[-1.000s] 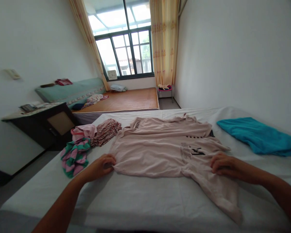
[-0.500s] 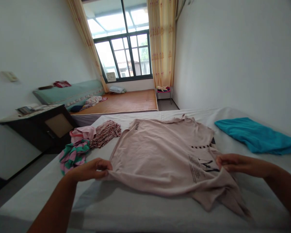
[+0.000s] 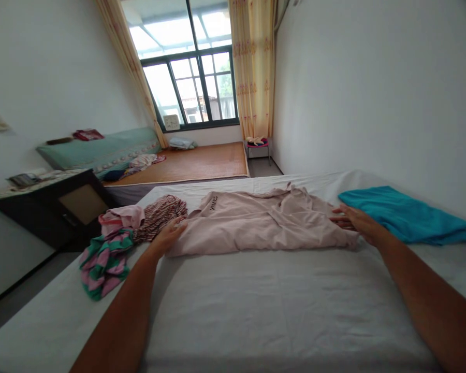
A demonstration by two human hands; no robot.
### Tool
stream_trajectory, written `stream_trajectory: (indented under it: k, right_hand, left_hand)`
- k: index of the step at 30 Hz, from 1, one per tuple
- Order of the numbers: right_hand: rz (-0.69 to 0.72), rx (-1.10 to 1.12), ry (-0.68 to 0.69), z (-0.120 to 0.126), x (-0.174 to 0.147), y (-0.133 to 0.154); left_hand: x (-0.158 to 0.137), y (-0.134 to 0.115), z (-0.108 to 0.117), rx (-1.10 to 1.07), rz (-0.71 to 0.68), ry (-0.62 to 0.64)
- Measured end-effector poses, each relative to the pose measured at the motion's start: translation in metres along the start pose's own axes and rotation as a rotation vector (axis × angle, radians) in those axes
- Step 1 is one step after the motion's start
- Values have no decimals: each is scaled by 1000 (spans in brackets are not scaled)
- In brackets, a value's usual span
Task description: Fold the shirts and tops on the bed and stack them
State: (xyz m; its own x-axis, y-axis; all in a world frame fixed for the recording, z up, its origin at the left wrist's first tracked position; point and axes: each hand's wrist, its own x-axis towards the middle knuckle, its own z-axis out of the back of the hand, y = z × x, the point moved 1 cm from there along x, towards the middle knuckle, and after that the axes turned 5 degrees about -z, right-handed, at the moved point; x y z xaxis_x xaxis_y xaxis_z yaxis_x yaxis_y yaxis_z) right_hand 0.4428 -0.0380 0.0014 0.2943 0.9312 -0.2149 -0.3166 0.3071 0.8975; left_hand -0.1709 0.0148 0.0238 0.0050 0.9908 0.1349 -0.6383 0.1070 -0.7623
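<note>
A dusty-pink T-shirt [image 3: 252, 228] lies folded over on itself across the white-sheeted bed [image 3: 279, 311], its near half turned up over the far half. Dark lettering shows near its far left corner. My left hand [image 3: 171, 235] rests at the shirt's left end, fingers stretched forward. At the right end, my right hand [image 3: 353, 221] has its fingers spread over the cloth. Neither hand grips the fabric. The chest print and buttons are hidden inside the fold.
Left of the shirt are a striped garment [image 3: 161, 216], a pink one [image 3: 120, 217] and a green-and-pink one [image 3: 106, 264]. A folded turquoise cloth [image 3: 407, 215] lies to the right. Beyond stand a dark cabinet [image 3: 75, 207] and another bed with a brown mat [image 3: 209, 163].
The shirt's near edge has been carried away from me and laid over its far part. Both hands moved forward and let go of the cloth.
</note>
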Motion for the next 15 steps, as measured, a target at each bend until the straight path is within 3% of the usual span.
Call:
stream_trajectory:
  k: [2, 6, 9, 12, 15]
  right_hand:
    - [-28, -24, -4, 5, -4, -4]
    - [167, -442, -29, 0, -13, 3]
    - [286, -671, -10, -11, -20, 9]
    - [354, -537, -11, -10, -23, 13]
    - [280, -347, 16, 2, -26, 12]
  left_hand:
    - [-9, 3, 1, 12, -42, 51]
    - [-16, -1, 1, 1, -141, 228]
    - [-15, -2, -1, 14, -186, 228]
    - [-11, 5, 5, 11, -160, 95]
    - [-8, 18, 16, 12, -121, 14]
